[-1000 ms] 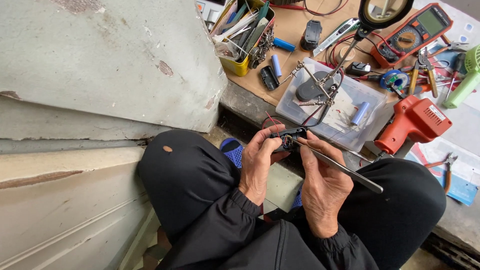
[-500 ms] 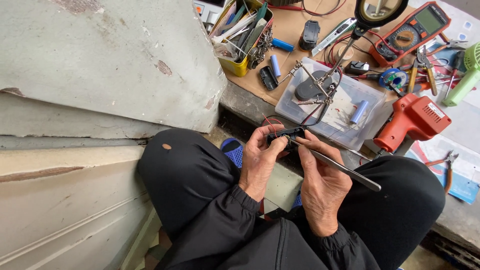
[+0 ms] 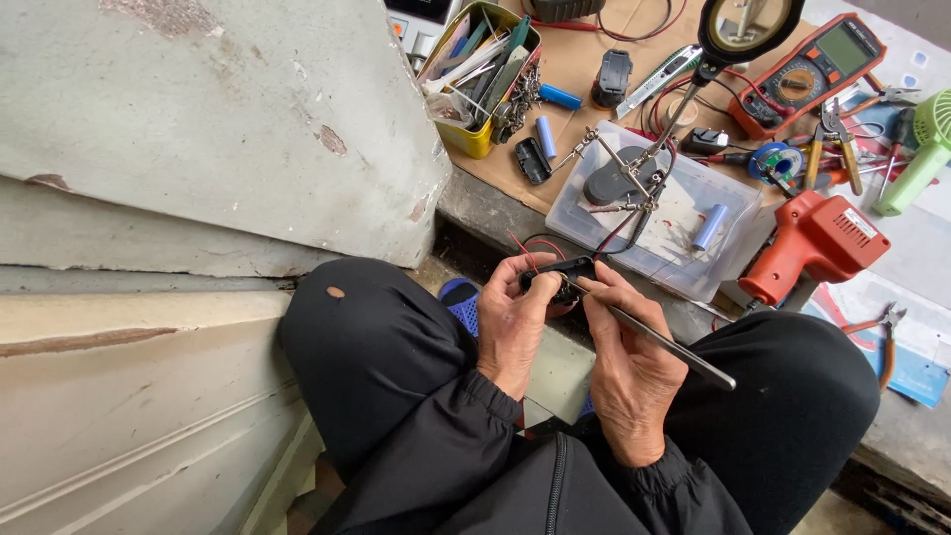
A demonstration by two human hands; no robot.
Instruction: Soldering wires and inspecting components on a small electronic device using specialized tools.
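Note:
My left hand grips a small black holder with thin red wires looping off its top. It sits over my lap between my black-clad knees. My right hand pinches long metal tweezers, whose tip rests at the black holder while the other end points down to the right. Both hands meet at the holder, thumbs close together.
A low bench ahead carries a clear plastic lid with a helping-hands stand, blue cells, a red soldering gun, a multimeter, a yellow tool tin, pliers and a magnifier. A concrete slab rises at left.
Hands, holder and tweezers keep almost the same pose; the camera view has shifted very slightly.

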